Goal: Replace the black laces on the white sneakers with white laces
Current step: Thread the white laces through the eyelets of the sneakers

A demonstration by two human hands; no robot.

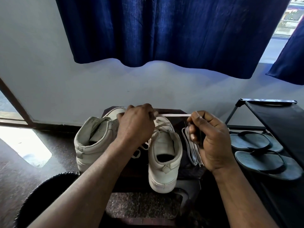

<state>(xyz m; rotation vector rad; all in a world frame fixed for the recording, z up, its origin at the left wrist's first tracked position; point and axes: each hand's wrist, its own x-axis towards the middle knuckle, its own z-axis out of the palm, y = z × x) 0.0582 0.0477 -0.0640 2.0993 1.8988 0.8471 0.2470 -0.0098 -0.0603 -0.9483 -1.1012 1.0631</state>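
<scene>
At the centre of the frame a white lace (174, 115) runs taut and level between both hands. The left hand (136, 125) pinches one end above the right sneaker (164, 155), which is partly laced; the right hand (209, 139) pinches the other end. A folded spare white lace (191, 150) lies just beside that shoe. The left sneaker (93, 140) sits centre-left.

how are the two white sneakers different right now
The right sneaker has a white lace crossing its eyelets, pulled taut between the left hand and right hand. The left sneaker shows no lace and nobody touches it. Both are white, heels toward the camera.
</scene>
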